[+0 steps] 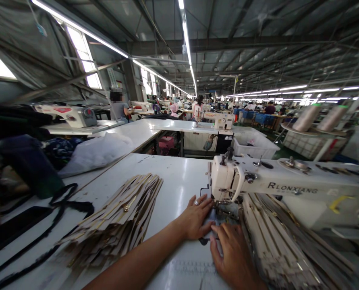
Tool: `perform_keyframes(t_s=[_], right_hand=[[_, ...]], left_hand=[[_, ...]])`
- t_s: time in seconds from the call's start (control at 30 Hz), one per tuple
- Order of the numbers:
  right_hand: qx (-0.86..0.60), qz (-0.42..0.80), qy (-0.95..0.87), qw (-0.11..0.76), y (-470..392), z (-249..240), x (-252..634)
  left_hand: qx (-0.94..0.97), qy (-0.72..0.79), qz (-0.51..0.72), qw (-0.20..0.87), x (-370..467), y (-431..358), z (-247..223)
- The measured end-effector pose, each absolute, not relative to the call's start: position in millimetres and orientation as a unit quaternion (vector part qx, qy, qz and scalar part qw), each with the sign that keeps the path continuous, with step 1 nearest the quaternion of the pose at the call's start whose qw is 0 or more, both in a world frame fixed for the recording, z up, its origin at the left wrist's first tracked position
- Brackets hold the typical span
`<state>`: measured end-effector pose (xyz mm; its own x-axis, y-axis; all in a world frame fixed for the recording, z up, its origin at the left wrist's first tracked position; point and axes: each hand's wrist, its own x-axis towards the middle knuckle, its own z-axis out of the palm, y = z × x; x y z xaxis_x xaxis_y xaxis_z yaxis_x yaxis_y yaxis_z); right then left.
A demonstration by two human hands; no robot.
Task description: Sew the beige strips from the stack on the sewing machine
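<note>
My left hand lies flat on the table with its fingers spread, a ring on one of them. Its fingertips are just left of the needle area of a white sewing machine. My right hand rests nearer to me, fingers stretched out and thumb apart, close to my left thumb. A small dark grey patch shows between the hands by the presser foot; whether it is cloth or machine plate I cannot tell. Right of my right hand lies a stack of beige strips with zippers. Another such bundle of zipper strips lies left of my left forearm.
Black straps trail over the table's left side, near a white plastic bag. Ahead stand a second sewing machine and a white bin. Thread cones stand at right. Other people sit farther off.
</note>
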<state>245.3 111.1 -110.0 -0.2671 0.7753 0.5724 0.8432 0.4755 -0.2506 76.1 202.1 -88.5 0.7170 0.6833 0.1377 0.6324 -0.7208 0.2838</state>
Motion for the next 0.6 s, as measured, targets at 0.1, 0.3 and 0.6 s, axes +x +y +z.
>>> perform_keyframes(t_s=[0.1,0.3,0.6], right_hand=[[-0.514,-0.045,-0.791,0.328,111,-109,245],[-0.512,-0.039,-0.787,0.342,113,-111,251],[-0.493,-0.046,-0.777,0.388,113,-105,252]], left_hand=[[0.923,0.356,0.101,0.109,79,200,-84],[0.922,0.381,0.021,0.068,77,169,-42],[0.929,0.315,0.038,0.193,57,181,-26]])
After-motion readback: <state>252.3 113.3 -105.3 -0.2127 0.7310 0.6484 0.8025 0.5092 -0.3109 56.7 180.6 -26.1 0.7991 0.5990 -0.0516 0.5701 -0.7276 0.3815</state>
